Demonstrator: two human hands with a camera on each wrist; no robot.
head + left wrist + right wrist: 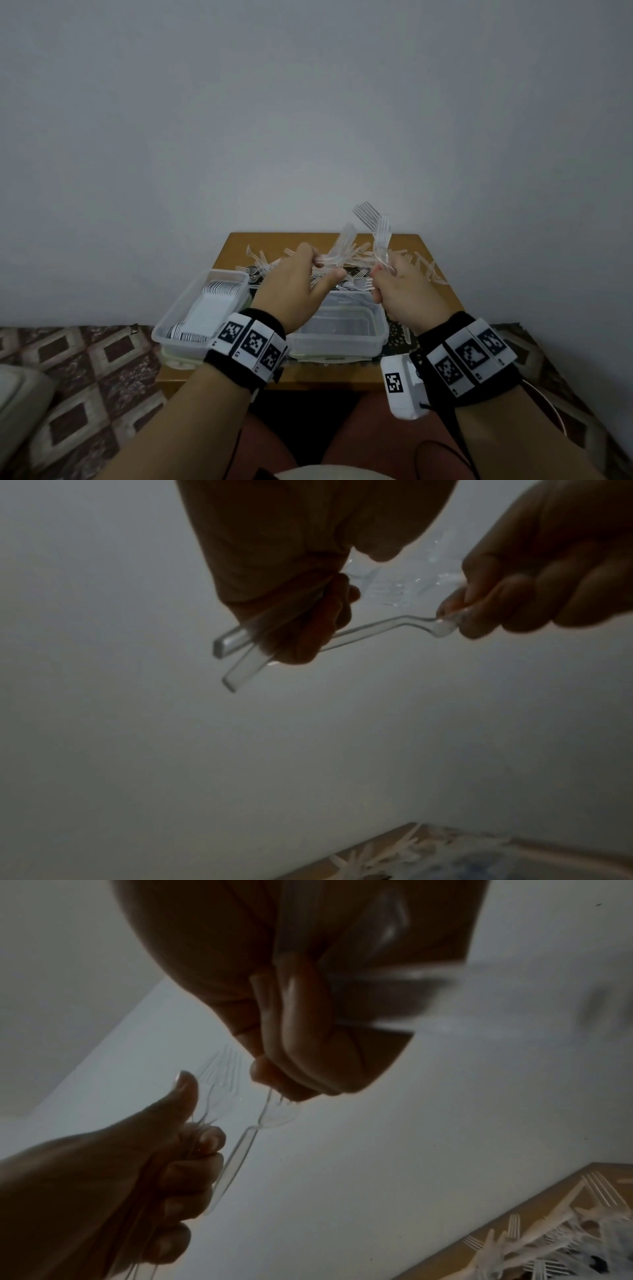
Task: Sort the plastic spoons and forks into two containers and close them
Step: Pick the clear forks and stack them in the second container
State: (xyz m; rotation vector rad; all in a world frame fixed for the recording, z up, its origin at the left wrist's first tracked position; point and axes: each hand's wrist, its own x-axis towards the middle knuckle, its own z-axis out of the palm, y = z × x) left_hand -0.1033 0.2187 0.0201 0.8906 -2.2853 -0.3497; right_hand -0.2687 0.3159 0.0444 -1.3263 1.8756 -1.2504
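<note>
Both hands gripping clear forks

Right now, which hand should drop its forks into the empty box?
Probably the left hand: its clear forks hang nearest above the empty container. The right hand grips a bundle further off.

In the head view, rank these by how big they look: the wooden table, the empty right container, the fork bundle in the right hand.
1. wooden table
2. right container
3. fork bundle, smallest, though it is raised nearer the camera, which inflates it somewhat.
</note>
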